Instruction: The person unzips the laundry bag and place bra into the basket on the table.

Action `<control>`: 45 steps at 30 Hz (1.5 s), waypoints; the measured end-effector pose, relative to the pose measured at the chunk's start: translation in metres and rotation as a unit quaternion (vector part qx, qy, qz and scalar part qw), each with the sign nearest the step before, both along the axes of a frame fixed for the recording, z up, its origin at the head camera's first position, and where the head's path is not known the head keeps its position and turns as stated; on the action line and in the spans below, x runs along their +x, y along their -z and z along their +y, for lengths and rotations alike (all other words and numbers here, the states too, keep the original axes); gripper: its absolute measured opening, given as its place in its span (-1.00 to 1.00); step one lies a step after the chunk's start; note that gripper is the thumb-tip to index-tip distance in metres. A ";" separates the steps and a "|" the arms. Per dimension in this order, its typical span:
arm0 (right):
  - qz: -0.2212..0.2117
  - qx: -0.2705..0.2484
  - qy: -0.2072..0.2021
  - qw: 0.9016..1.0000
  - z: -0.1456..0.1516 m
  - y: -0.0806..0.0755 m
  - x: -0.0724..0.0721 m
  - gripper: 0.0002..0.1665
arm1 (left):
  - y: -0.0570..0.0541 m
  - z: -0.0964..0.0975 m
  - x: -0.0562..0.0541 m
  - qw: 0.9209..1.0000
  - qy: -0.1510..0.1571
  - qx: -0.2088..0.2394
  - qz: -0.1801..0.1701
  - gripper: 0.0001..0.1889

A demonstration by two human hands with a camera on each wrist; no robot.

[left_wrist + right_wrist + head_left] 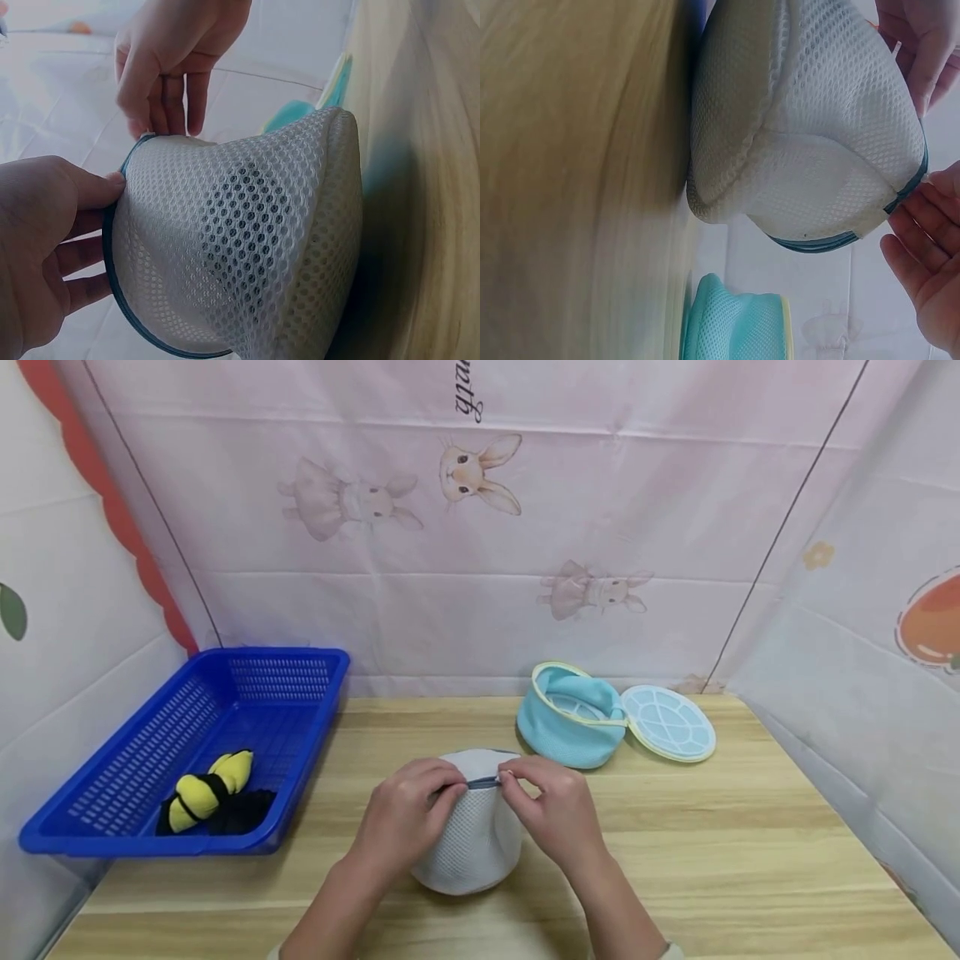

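A white mesh laundry bag (467, 847) with a blue-grey zipper (483, 782) round its top stands on the table, close in front of the person. At the left of the top edge, my left hand (411, 810) pinches the rim between thumb and fingers. Opposite it, my right hand (553, 802) pinches the zipper at its pull, which the fingers mostly hide. The lid part looks closed down over the bag from above. Through the mesh side (247, 225) in the left wrist view, something dark shows inside.
On the left is a blue plastic basket (150, 846) with a yellow-and-black cloth bundle (232, 771) and black cloth (243, 814) inside. Behind the white bag, a turquoise mesh bag (570, 742) with yellow trim stands open, its round lid (670, 723) folded out rightward. A printed curtain backs the table.
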State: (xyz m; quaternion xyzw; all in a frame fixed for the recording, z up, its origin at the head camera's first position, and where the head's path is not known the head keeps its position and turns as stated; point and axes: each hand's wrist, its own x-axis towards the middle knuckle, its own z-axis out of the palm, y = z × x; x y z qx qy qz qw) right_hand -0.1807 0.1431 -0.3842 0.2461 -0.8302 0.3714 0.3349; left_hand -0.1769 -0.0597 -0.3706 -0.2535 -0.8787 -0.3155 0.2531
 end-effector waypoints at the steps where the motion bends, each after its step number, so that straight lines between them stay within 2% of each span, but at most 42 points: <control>1: -0.002 -0.001 0.001 1.000 0.000 0.000 0.000 -0.92 | 0.000 0.000 0.000 1.000 -0.001 0.000 -0.001 -0.91; 9: -0.002 0.007 0.016 1.000 -0.001 -0.001 0.002 -0.92 | 0.000 0.001 0.000 1.000 -0.001 0.002 -0.014 -0.92; 13: 0.006 0.013 0.007 1.000 -0.004 -0.001 0.002 -0.91 | 0.001 0.003 0.001 1.000 0.008 0.006 -0.019 -0.92; 17: 0.023 0.026 -0.017 0.999 -0.009 -0.002 0.004 -0.91 | 0.003 0.008 0.002 0.999 0.034 0.005 0.002 -0.91; 21: 0.042 0.039 -0.027 0.998 -0.014 -0.002 0.006 -0.91 | 0.007 0.011 0.001 0.998 0.047 0.005 0.042 -0.90; 24: 0.042 0.035 -0.026 0.998 -0.015 -0.001 0.005 -0.92 | 0.007 0.011 0.001 0.998 0.042 0.007 0.047 -0.91; 31: 0.028 0.015 -0.025 0.999 -0.012 0.000 0.004 -0.90 | 0.003 0.008 0.003 0.999 0.030 0.004 0.024 -0.92; 45: -0.001 0.017 0.000 1.000 -0.007 0.000 0.003 -0.93 | 0.001 0.006 0.002 1.000 0.016 0.000 0.009 -0.91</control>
